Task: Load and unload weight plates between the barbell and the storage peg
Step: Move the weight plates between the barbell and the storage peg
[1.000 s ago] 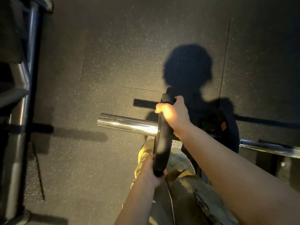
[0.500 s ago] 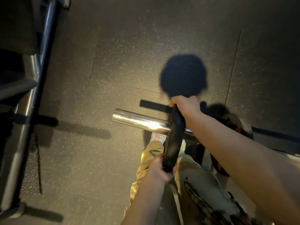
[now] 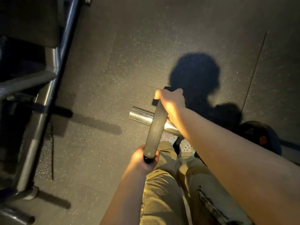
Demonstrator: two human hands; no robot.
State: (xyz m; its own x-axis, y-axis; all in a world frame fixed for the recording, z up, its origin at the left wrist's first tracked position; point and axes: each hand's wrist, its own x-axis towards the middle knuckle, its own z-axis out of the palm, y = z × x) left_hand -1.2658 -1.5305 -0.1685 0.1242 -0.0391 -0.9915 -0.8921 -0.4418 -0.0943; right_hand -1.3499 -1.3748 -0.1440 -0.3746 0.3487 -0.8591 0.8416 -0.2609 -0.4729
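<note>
Over the dark speckled floor [image 3: 133,65], the right hand [image 3: 170,101] and left hand [image 3: 142,158] are gripping the black plate [image 3: 156,127] near the shiny bar [image 3: 141,116] end, where it may be slipping off onto the feet.

We see a matt black, rubbery-looking weight plate [image 3: 155,127] on a polished, mirror-bright metal barbell sleeve [image 3: 141,116]. Beneath the sleeve lies dull speckled rubber flooring [image 3: 97,95]; left of it, a smooth painted metal rack [image 3: 47,101].

plate [image 3: 156,127] black | barbell sleeve [image 3: 140,115] chrome | trousers [image 3: 164,192] olive | floor [image 3: 146,46] dark, speckled
</note>
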